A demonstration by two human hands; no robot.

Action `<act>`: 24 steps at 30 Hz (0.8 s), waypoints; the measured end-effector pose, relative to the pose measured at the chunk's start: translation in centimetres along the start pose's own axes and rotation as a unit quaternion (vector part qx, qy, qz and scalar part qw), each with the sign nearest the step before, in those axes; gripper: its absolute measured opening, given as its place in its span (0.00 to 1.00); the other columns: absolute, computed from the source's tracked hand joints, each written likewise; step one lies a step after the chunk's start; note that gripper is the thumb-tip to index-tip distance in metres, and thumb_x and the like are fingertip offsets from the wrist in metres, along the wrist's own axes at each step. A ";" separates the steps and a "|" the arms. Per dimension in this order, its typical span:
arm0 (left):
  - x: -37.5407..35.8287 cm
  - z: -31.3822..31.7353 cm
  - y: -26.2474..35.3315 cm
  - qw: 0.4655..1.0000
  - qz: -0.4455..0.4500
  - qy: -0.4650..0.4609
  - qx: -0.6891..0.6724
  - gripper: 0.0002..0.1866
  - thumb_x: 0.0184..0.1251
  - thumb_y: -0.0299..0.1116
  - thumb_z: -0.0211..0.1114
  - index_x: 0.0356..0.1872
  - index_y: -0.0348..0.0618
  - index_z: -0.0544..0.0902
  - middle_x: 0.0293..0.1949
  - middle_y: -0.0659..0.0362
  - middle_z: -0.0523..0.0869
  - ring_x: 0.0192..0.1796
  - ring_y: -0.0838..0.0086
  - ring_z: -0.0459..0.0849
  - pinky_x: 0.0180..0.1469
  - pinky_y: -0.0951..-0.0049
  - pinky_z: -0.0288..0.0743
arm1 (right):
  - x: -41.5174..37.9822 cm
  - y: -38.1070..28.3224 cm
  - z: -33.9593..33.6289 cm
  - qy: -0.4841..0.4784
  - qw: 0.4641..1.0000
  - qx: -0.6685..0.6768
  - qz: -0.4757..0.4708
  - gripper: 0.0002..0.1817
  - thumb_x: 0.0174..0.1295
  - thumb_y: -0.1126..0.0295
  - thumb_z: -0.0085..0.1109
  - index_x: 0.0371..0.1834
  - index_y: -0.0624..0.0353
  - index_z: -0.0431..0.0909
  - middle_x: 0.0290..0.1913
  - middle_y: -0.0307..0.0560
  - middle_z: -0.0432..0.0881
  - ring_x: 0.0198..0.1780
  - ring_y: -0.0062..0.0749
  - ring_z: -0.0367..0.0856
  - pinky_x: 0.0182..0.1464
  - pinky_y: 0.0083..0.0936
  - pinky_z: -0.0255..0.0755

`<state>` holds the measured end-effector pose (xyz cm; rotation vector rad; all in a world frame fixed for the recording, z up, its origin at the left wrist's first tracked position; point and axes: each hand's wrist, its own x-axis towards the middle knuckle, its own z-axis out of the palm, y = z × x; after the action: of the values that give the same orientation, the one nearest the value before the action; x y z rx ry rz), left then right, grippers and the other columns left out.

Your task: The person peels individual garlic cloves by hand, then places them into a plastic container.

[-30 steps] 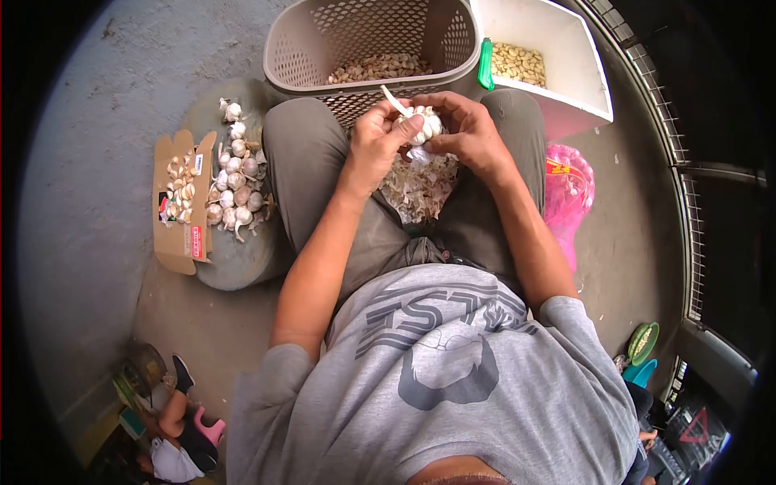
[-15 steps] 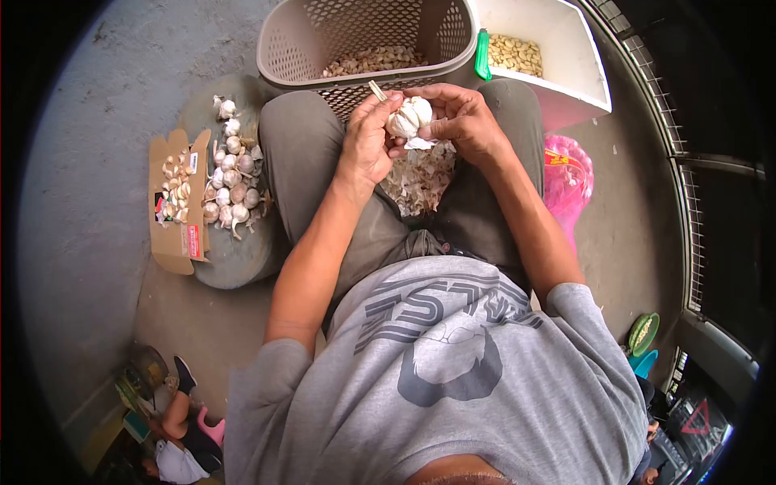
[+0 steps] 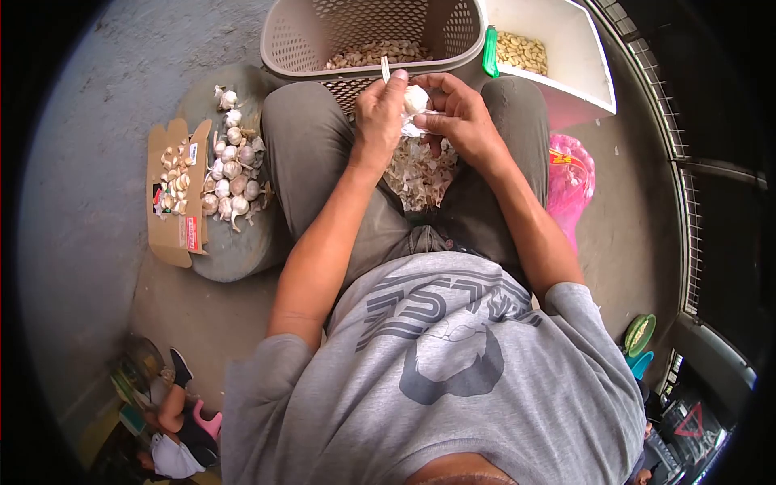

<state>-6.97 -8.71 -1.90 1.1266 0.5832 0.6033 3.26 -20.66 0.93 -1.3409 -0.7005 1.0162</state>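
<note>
Between my hands, above my lap, is a white garlic bulb (image 3: 416, 99) with loose papery skin (image 3: 410, 128) hanging beneath it. My left hand (image 3: 378, 121) is closed at the bulb's left side, and a pale, stalk-like piece (image 3: 385, 68) sticks up past its thumb. On the other side, the fingers of my right hand (image 3: 462, 117) curl round the bulb, thumb pressed along its lower edge. A heap of garlic skins (image 3: 422, 174) lies below, between my thighs.
At left, whole garlic bulbs (image 3: 234, 166) lie on a round grey seat beside a cardboard box (image 3: 174, 250) holding cloves. Ahead stand a perforated basket (image 3: 283, 65) and a white container (image 3: 578, 61) of peeled cloves, with a green-handled item (image 3: 490, 52) at its edge. A pink bag (image 3: 571, 182) sits right.
My left hand has turned and risen slightly, and the stalk-like piece now points more upright. The bulb is more covered by my fingers, with more loose skin below it.
</note>
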 end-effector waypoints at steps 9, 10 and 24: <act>1.0 -2.3 0.9 0.970 -0.159 -0.026 -0.180 0.29 0.76 0.65 0.57 0.42 0.46 0.84 0.28 0.60 0.86 0.27 0.69 0.85 0.24 0.69 0.77 | -0.3 1.1 0.0 0.058 0.909 -0.325 -0.255 0.25 0.66 0.78 0.67 0.66 0.66 0.75 0.57 0.53 0.80 0.62 0.36 0.80 0.52 0.29 0.81; 0.9 -2.1 0.9 0.976 -0.153 -0.020 -0.156 0.28 0.75 0.64 0.58 0.42 0.46 0.84 0.29 0.60 0.87 0.28 0.70 0.86 0.25 0.70 0.77 | -0.3 1.3 -0.1 0.063 0.923 -0.293 -0.244 0.24 0.66 0.77 0.67 0.65 0.67 0.75 0.56 0.52 0.81 0.60 0.35 0.81 0.51 0.28 0.81; -0.1 0.0 -0.2 0.993 0.026 -0.096 0.063 0.42 0.75 0.73 0.51 0.41 0.34 0.86 0.32 0.63 0.85 0.36 0.81 0.80 0.39 0.77 0.75 | 1.2 0.8 -1.7 0.163 0.968 -0.163 -0.104 0.12 0.75 0.66 0.63 0.37 0.65 0.81 0.24 0.32 0.75 0.29 0.15 0.68 0.31 0.23 0.66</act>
<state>-7.04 -8.79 -2.07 1.3056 0.4322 0.5013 5.10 -20.43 -0.23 -1.6333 -0.7594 0.5082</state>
